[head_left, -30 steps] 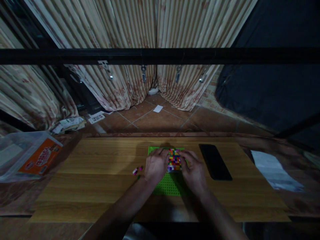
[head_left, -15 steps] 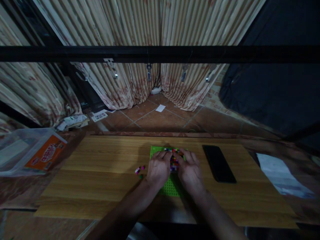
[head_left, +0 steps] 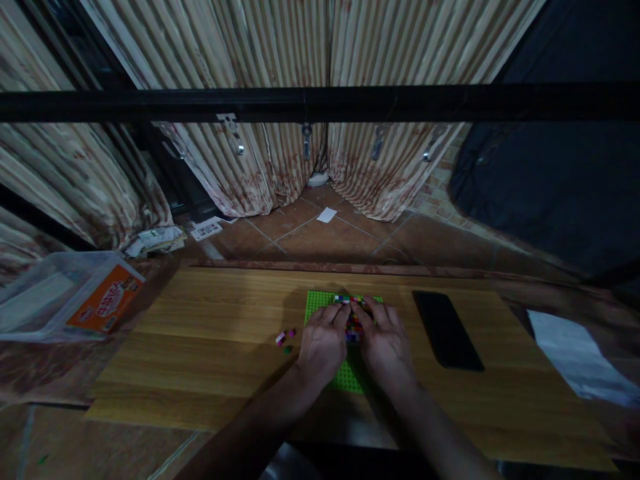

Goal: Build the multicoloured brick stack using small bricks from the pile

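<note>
A green studded baseplate (head_left: 349,380) lies on the wooden table, with a patch of small multicoloured toy bricks (head_left: 353,329) on its upper part. Over the left side of that patch is my left hand (head_left: 324,341), fingers bent together and tips down at the bricks. My right hand (head_left: 387,343) covers the right side in the same way, its fingertips close to those of the left. Whatever is between the fingertips is hidden or too small to name. Several loose pink and white bricks (head_left: 281,339) and a green brick (head_left: 288,349) lie left of the baseplate.
A black phone (head_left: 447,330) lies on the table (head_left: 215,347) to the right. Beyond the table's right edge is a white paper (head_left: 580,353). At left stands a clear plastic box (head_left: 55,327) with an orange label. A dark bar (head_left: 270,105) crosses the view before striped curtains.
The whole view has shifted slightly, so things sit a little further right. Both hands stay over the bricks, with hardly any movement against the baseplate.
</note>
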A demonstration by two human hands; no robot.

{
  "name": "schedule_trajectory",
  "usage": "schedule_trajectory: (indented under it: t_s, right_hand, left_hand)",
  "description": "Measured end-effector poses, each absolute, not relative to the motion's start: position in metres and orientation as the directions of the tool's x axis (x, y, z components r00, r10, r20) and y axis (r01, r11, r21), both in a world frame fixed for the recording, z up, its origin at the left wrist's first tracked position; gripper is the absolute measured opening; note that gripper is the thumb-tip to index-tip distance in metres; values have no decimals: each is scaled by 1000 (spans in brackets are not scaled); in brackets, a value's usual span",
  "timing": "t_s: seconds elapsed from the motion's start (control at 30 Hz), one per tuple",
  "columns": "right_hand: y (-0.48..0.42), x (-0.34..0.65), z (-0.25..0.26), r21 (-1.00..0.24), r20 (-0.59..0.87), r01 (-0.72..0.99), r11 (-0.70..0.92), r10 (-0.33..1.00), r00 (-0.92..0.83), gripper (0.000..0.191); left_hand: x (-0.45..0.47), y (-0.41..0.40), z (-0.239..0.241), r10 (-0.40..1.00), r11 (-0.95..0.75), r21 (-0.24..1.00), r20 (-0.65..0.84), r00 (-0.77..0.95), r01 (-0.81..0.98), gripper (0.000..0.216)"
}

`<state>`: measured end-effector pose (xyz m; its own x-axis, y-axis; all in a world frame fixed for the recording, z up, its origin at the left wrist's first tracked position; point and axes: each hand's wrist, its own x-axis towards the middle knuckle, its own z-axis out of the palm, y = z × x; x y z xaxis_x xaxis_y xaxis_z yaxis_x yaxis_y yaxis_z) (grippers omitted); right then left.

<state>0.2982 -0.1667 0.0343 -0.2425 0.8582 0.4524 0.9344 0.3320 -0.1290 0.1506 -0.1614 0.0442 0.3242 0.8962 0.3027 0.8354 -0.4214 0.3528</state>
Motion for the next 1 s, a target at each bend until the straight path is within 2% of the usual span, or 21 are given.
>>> schedule_trajectory:
  t_s: [0.2, 0.4, 0.5, 0.63, 0.77, 0.9, 1.0]
  right_hand:
    - [-169, 300, 33, -160, 441, 914, 372, 856, -271, 53]
    - [-163, 306, 29, -152, 477, 900, 408, 828, -294, 48]
    - [-166, 300, 35, -212, 541, 890, 403, 807, -237, 46]
    - [-181, 268, 44, -317, 592, 824, 469, 777, -214, 32]
    - [-190, 216, 39, -387, 456, 752, 534, 820, -347, 32]
    - [-182, 178, 25, -395, 293, 830, 394, 910, -293, 28]
    - [-173, 169, 18, -389, 255, 855, 344, 932, -259, 24]
  left_hand:
    - [157, -163, 41, 908, -396, 332, 282, 311, 856, 39]
    - [152, -172, 46, 930, -357, 434, 253, 268, 827, 47]
    - [129, -187, 44, 937, -311, 512, 308, 167, 800, 50]
    - [83, -211, 32, 946, -180, 607, 322, -33, 774, 40]
    - [51, -224, 18, 950, -104, 618, 295, -107, 779, 33]
    - [43, -224, 10, 948, -94, 609, 295, -116, 787, 36]
    - [43, -222, 7, 954, -90, 620, 277, -110, 780, 37]
